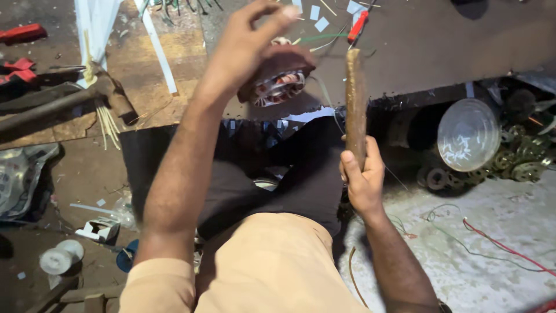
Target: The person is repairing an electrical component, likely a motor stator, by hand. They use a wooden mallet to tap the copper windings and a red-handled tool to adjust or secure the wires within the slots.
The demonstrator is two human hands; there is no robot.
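While the person is sitting above a cluttered work board, the left hand (246,43) is reaching forward and resting on a motor stator (279,86) with copper-and-white windings, fingers curled over its top, so it is gripping or steadying it; I cannot tell exactly how firmly. The right hand (362,177) is clenching the lower end of a long brown wooden stick (355,104). This stick is standing almost upright in the view, its long axis running away from the body, the free end pointing to the far side of the board, just beside the stator. In my judgement, the stick could be slipping sideways and hitting the left fingers, or damaging the thin windings, because the stator is only being held by one hand. A hammer (69,98) is lying well apart at the left.
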